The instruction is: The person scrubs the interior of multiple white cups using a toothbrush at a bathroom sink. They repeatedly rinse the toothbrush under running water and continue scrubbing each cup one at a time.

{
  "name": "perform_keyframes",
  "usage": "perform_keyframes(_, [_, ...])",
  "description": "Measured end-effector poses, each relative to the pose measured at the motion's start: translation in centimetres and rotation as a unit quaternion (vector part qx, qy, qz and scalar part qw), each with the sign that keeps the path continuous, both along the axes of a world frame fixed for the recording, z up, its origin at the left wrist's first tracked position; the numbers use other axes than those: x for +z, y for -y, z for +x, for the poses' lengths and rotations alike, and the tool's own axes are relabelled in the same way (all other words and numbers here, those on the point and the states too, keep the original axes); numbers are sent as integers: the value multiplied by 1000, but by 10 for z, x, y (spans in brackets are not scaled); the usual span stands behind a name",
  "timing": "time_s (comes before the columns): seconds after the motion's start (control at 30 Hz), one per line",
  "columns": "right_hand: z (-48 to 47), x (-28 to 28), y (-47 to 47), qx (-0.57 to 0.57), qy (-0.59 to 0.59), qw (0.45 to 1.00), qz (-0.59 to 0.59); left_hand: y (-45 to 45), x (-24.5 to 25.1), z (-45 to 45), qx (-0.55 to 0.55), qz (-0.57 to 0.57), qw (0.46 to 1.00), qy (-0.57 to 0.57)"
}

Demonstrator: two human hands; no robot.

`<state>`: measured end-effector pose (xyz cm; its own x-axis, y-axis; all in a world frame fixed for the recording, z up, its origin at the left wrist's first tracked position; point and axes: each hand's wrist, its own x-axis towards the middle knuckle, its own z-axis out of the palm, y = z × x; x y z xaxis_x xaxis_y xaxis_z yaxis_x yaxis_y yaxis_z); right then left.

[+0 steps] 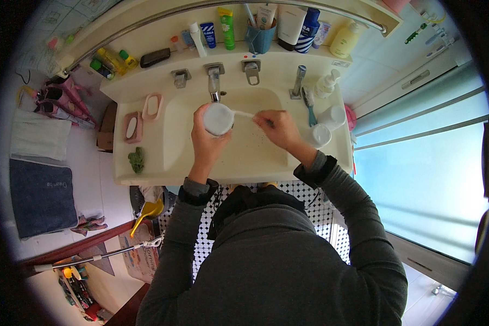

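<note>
My left hand [209, 142] is closed around a round white container [219, 119], held over the sink basin [252, 150] just below the faucet [214, 79]. Its pale round face points up toward the camera. In my right hand [278, 127] is the dark end of a thin white-bristled brush [243, 114], somewhat blurred, whose pale end reaches the container's right edge. Small dark specks lie in the basin below my right hand. Two white round containers, one nearer [320, 135] and one farther [333, 117], stand on the right rim of the sink, beside a teal-handled brush [310, 106].
Two pink soap dishes, an upper [153, 106] and a lower [133, 127], and a green scrubber [136, 159] lie on the left rim. A pump bottle [327, 84] stands at the right. Tubes, bottles and a blue cup [261, 37] line the back ledge under a metal rail [212, 4].
</note>
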<state>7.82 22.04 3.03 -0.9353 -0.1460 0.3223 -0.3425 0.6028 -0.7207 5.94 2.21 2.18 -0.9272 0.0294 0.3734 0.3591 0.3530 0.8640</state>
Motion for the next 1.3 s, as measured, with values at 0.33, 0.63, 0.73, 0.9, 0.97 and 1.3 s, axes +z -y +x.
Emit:
perform_keyframes(0.33, [1, -1, -4, -25, 0, 999, 26, 0, -2, -2, -8, 11, 1000, 11])
perform_keyframes(0.63, [-7, -11, -17, -123, 61, 991, 6, 8, -12, -2, -42, 208, 970, 122])
perform_keyframes(0.73, [0, -9, -14, -111, 38, 993, -20, 13, -12, -5, -38, 322, 929, 178])
perform_keyframes(0.9, [17, -2, 14, -3, -58, 998, -20, 12, -15, -6, -55, 337, 924, 172])
perform_keyframes(0.97, [17, 2, 17, 20, -68, 997, -20, 12, -15, -6, -74, 312, 932, 169])
perform_keyframes(1.3, [15, 2, 14, 3, -50, 998, 39, 11, -14, -2, -30, 417, 875, 243])
